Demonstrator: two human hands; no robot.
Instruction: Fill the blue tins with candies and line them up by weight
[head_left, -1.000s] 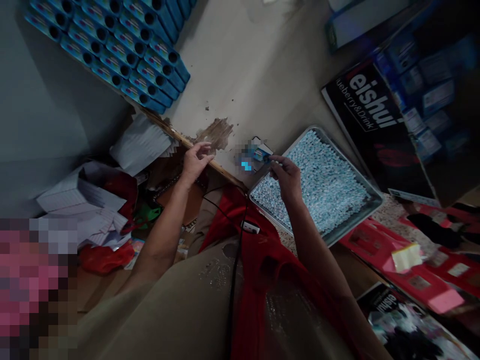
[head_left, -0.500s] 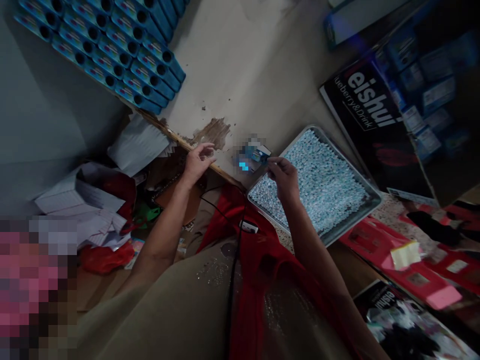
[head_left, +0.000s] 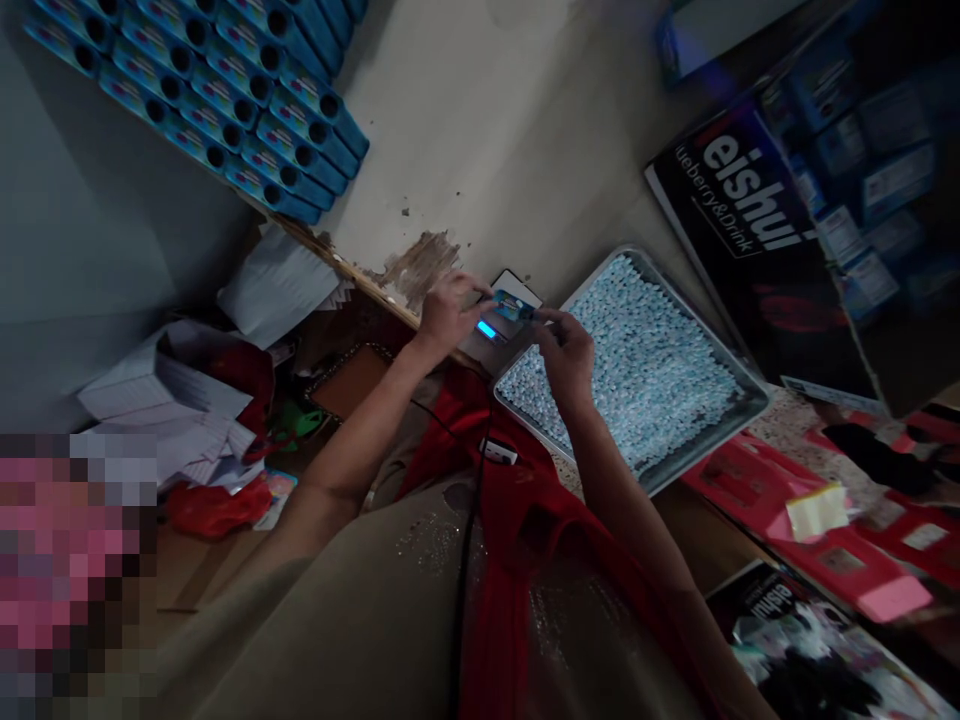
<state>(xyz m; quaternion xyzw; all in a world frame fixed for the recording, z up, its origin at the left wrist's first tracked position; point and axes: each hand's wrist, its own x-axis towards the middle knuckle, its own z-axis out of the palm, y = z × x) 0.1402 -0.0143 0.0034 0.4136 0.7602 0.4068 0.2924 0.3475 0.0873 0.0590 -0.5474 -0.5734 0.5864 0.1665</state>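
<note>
A small blue printed box is held level between my two hands. My right hand pinches its right end. At the left end, the fingers of my left hand close on the box's edge. Directly beneath lies a small flat digital scale with a lit blue display, partly covered by the box and my left fingers. Beside my right hand, a metal tray holds a layer of small pale blue and white pellets; my right wrist passes above its near corner.
Rows of blue boxes with round holes stand at the table's upper left. A black carton filled with blue boxes stands at right. Crumpled white cardboard lies lower left, red plastic stools lower right. The table edge is chipped.
My left hand has moved right from beside the table edge and taken the left end of the blue box. My right hand keeps its pinch in nearly the same place.
</note>
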